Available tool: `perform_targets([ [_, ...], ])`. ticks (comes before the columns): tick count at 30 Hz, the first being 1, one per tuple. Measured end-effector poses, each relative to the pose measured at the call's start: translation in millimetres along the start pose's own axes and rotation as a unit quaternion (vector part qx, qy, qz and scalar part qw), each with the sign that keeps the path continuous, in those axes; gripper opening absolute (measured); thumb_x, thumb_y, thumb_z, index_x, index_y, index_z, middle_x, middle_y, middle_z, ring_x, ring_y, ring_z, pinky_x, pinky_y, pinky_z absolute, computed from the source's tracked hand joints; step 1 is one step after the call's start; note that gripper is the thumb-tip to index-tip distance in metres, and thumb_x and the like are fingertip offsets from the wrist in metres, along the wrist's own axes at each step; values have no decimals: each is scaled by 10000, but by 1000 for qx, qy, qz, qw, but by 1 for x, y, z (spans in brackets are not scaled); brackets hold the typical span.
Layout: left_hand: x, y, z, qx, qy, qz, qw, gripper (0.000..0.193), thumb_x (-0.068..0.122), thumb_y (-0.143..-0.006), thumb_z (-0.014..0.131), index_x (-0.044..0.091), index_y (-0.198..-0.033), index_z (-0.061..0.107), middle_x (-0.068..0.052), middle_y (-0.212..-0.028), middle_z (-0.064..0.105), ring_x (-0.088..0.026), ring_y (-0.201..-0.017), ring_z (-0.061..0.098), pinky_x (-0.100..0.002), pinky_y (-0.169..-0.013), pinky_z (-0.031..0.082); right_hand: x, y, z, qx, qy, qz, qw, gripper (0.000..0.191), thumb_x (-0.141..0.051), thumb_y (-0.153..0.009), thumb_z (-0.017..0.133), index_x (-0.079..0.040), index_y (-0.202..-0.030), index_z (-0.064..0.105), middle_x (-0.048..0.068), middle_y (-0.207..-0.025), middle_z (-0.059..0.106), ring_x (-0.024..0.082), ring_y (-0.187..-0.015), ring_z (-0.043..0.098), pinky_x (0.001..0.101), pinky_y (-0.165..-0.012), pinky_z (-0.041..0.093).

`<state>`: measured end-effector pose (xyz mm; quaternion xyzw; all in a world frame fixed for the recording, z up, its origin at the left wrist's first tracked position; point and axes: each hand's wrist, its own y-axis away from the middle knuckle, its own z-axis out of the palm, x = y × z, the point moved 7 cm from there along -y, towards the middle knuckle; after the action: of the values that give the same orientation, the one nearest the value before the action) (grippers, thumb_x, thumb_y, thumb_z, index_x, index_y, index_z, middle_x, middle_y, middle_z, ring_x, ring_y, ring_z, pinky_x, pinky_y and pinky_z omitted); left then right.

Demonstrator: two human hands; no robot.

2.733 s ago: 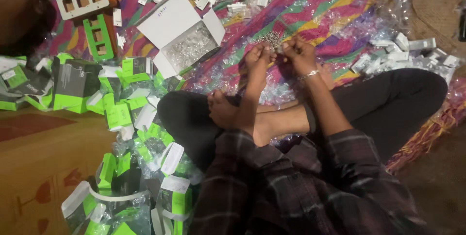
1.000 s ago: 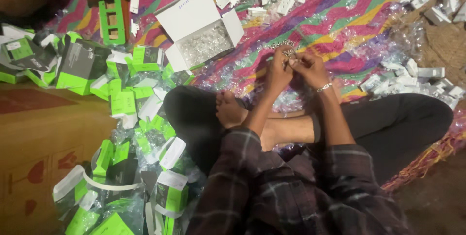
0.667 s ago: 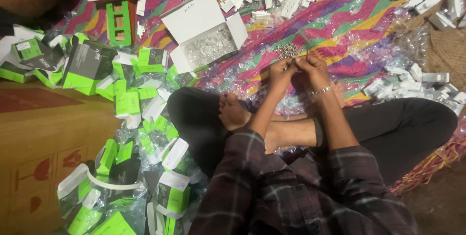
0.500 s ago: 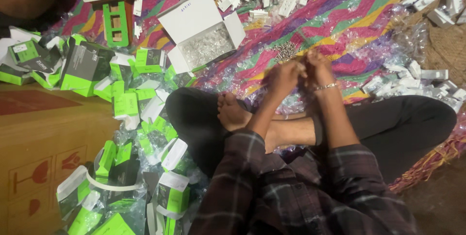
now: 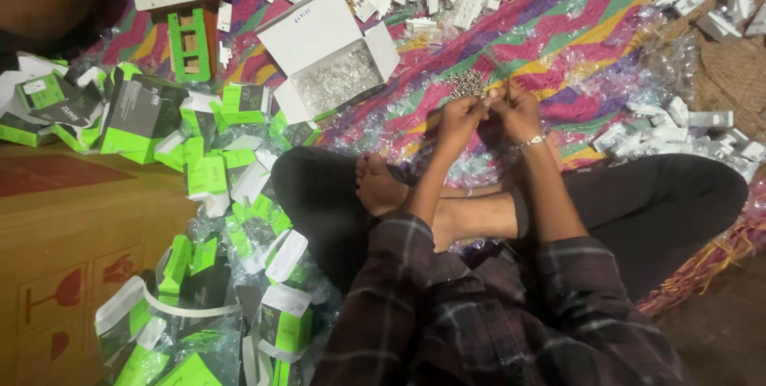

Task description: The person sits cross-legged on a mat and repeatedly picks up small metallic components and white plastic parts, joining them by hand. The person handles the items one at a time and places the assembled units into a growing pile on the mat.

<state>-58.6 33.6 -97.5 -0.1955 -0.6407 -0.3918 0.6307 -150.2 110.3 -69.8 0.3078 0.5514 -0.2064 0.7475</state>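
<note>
Now the hands sit a little farther out over the striped mat (image 5: 606, 27) than a moment ago, close up to the heap of screws (image 5: 467, 83). The left hand (image 5: 460, 115) and right hand (image 5: 517, 108) meet, fingers pinched narrow on something too small to make out, so its axis and heading cannot be told. An open white box (image 5: 331, 59) of clear parts lies near the mat's left edge; green cartons (image 5: 207, 171) pile beside the left knee.

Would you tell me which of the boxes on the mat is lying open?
The white box above the left hand, lid flipped back, clear pieces inside; the green-and-white boxes at the left stay closed.
</note>
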Motion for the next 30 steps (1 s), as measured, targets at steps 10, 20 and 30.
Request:
perform_targets([
  [10,4,0,-5,52,67,22,996,311,263,-1088,661,-24,-971,686,26,-755,570,-44,-658,478,-230,-575,392,-17,5,10,43,6,-33,999,206,-249,-1085,631,-60,-1022,682,-80,-883,656,29,-818,579,214,-768,488],
  [20,0,4,-2,50,-61,57,995,354,291,-1073,573,-17,-960,708,17,-713,606,-71,-689,519,-290,-617,441,-4,10,3,79,83,-27,993,215,-193,-1025,715,-3,-935,759,-73,-741,630,23,-654,495,236,-579,379],
  [30,10,9,-3,56,-182,112,975,330,274,-1044,560,-18,-948,679,-108,-701,606,-120,-638,552,-335,-620,449,-11,16,0,160,203,-60,964,315,-204,-1031,692,-1,-789,688,-48,-631,551,41,-585,420,287,-523,323],
])
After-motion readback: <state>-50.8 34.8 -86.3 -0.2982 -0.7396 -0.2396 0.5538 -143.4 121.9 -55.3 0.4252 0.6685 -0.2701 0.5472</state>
